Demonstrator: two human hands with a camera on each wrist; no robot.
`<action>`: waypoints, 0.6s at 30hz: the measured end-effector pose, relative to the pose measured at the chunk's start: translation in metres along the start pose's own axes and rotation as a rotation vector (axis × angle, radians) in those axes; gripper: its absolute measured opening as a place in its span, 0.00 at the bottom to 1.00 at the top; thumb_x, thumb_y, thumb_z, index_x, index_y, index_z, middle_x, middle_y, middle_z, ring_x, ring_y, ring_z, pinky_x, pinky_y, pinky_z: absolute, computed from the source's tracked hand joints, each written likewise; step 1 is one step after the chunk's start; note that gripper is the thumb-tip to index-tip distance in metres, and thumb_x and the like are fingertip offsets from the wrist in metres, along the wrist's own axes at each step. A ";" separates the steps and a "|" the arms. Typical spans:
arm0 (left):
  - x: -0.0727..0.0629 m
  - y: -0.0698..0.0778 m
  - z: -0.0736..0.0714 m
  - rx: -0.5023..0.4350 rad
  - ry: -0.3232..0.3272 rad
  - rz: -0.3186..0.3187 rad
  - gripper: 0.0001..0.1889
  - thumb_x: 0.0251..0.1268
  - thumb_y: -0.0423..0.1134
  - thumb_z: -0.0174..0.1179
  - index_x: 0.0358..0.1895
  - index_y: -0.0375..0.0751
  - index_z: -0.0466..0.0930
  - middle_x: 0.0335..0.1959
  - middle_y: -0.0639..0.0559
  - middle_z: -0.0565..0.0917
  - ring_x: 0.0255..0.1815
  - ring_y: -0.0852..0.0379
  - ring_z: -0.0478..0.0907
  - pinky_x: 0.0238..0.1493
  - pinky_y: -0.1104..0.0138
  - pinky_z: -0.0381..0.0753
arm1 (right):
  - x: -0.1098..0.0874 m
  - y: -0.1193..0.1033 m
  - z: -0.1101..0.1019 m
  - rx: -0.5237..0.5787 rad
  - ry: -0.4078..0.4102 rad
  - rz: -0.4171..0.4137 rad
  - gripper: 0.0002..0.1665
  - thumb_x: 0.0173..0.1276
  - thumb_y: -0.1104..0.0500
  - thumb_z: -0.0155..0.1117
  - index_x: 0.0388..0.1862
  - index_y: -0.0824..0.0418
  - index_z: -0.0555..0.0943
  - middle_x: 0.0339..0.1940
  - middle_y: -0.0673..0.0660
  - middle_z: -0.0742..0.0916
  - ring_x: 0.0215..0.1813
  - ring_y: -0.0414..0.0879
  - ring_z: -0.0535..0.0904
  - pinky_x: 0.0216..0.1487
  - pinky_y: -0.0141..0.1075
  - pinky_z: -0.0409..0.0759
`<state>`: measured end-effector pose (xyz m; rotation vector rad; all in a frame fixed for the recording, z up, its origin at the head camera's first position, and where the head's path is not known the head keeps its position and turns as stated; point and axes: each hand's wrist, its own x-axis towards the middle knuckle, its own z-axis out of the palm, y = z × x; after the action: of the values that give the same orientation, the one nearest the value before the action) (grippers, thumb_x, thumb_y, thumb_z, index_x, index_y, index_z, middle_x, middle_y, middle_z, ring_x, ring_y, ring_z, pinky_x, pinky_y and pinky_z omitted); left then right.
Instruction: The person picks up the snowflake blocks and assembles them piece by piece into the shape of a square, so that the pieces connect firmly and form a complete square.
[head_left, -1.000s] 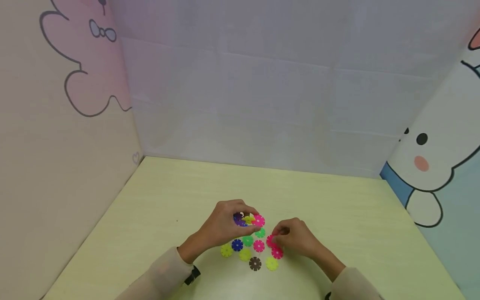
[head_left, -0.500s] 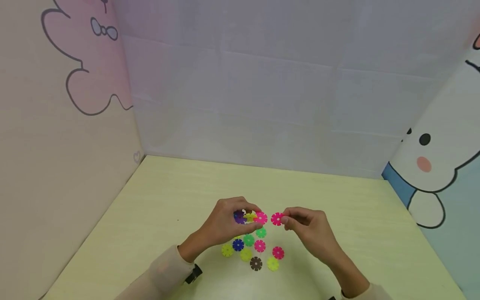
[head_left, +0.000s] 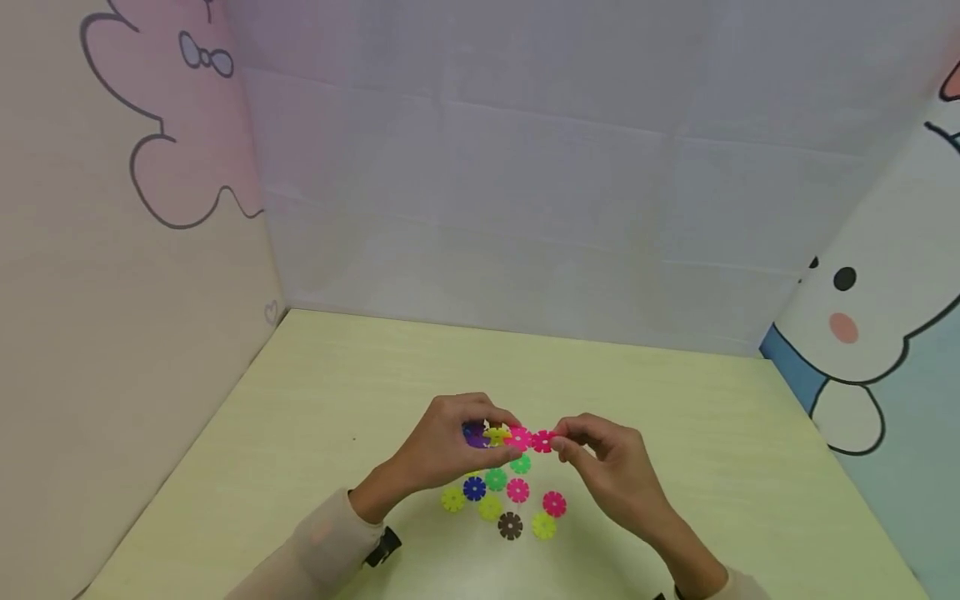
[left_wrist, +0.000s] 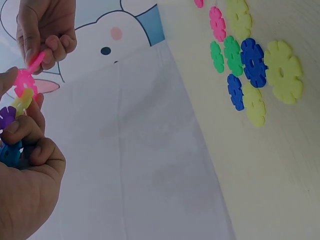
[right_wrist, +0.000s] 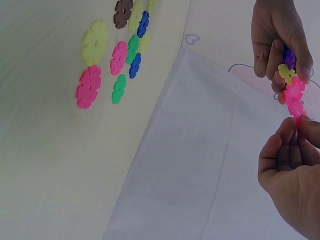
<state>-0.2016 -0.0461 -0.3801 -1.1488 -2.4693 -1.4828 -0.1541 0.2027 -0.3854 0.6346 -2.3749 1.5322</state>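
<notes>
Linked chain of small, notched, flower-shaped plastic discs (head_left: 498, 437), including blue, purple, yellow and bright pink, raised above the pale yellow worktop (head_left: 375, 367). Held by the left hand (head_left: 435, 442), with thumb and fingers curled round the coloured pieces and the pink end showing at the fingertips. Meeting that end edge to edge, another bright pink flower-shaped plastic disc (head_left: 542, 442), pinched between thumb and fingertips of the right hand (head_left: 618, 475). Slotted in or merely touching: cannot tell. Lying flat below, nearer the person, a loose scatter of similar pieces: two green discs (head_left: 496, 479), two blue discs (head_left: 474, 488), four yellow discs (head_left: 452, 500), two pink discs (head_left: 517, 490) and one brown disc (head_left: 510, 526). Behind, a plain whitish backdrop (head_left: 487, 192), between side panels printed with cartoon animals. Pale long sleeves (head_left: 322, 533) on both arms.
</notes>
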 end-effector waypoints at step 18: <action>0.001 -0.005 0.007 -0.031 -0.016 -0.030 0.13 0.63 0.43 0.73 0.49 0.48 0.88 0.37 0.55 0.85 0.32 0.62 0.77 0.32 0.72 0.82 | 0.003 -0.003 0.010 -0.107 0.077 -0.130 0.10 0.65 0.69 0.71 0.39 0.54 0.86 0.31 0.46 0.87 0.32 0.37 0.80 0.38 0.30 0.83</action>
<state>-0.2029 -0.0415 -0.3877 -1.1378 -2.4939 -1.5314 -0.1548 0.1918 -0.3861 0.6784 -2.2929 1.3419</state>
